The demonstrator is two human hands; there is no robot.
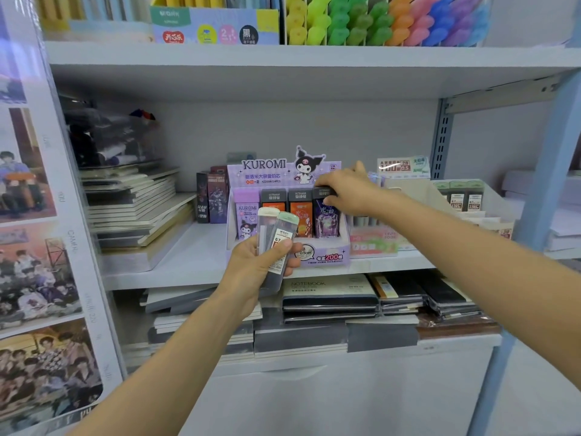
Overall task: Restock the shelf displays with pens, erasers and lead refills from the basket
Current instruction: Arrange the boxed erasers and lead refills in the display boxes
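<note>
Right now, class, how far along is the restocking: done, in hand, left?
Done: the Kuromi display box holds a front row of four cases. In hand: the right hand grips the dark purple case at its right end. Left: the left hand holds two refill cases not yet shelved.

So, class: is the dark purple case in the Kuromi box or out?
In: purple case stands upright in Kuromi box, right hand gripping its top.

Clear glossy plastic lead cases (276, 243); printed cardboard display box (317, 253); matt painted shelf (195, 262).
</note>
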